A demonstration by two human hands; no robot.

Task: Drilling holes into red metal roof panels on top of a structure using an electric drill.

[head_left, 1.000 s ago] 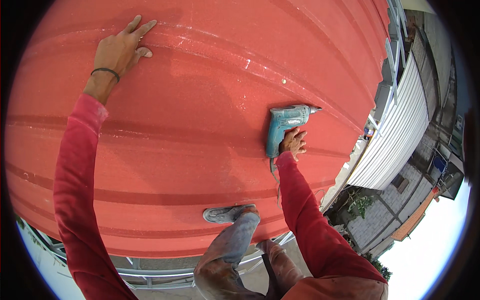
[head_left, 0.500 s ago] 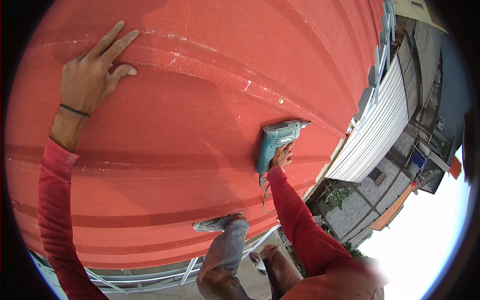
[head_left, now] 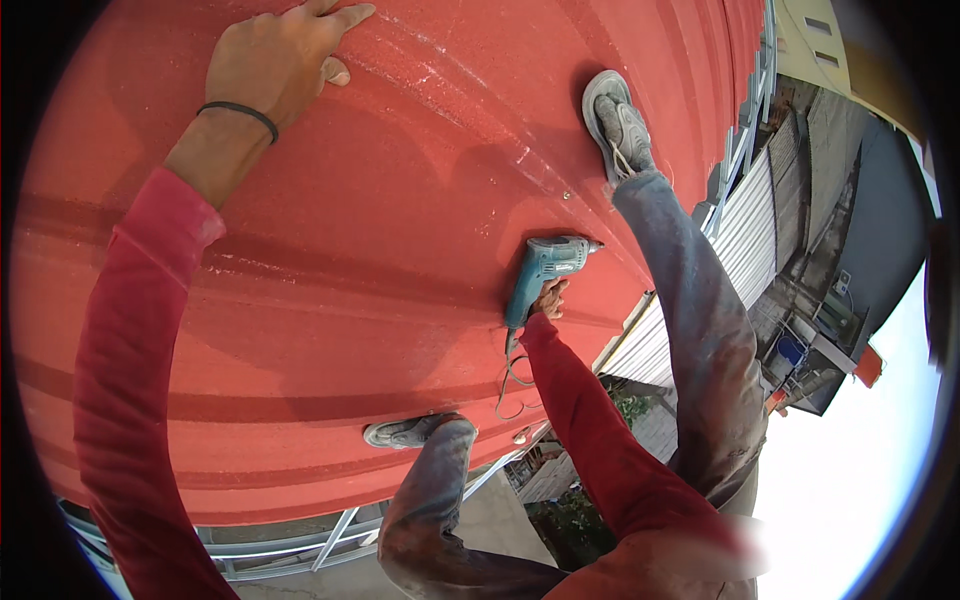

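My left hand [head_left: 275, 65] rests palm down on the red ribbed metal sheet [head_left: 300, 330], fingers stretched out and cut off by the upper edge. A dark band circles its wrist. In my right hand [head_left: 550, 298] is a teal corded drill [head_left: 538, 272], gripped by its handle. The tool lies close over the sheet with its chuck end pointing right, and its cord [head_left: 512, 380] trails below. Just above the chuck, apart from it, a screw head [head_left: 567, 196] shows along a raised rib. What the bit touches is too small to tell.
A grey shoe [head_left: 618, 125] stands on the sheet at upper right, another shoe [head_left: 410, 431] near its lower edge. Metal framing [head_left: 300, 553] runs below that edge. Past the right edge, the drop shows a white corrugated roof [head_left: 640, 345] and buildings lower down.
A leg has swung up, putting its shoe onto the sheet at upper right. My left hand appears higher and further right; the drill has shifted slightly left, still in my right hand.
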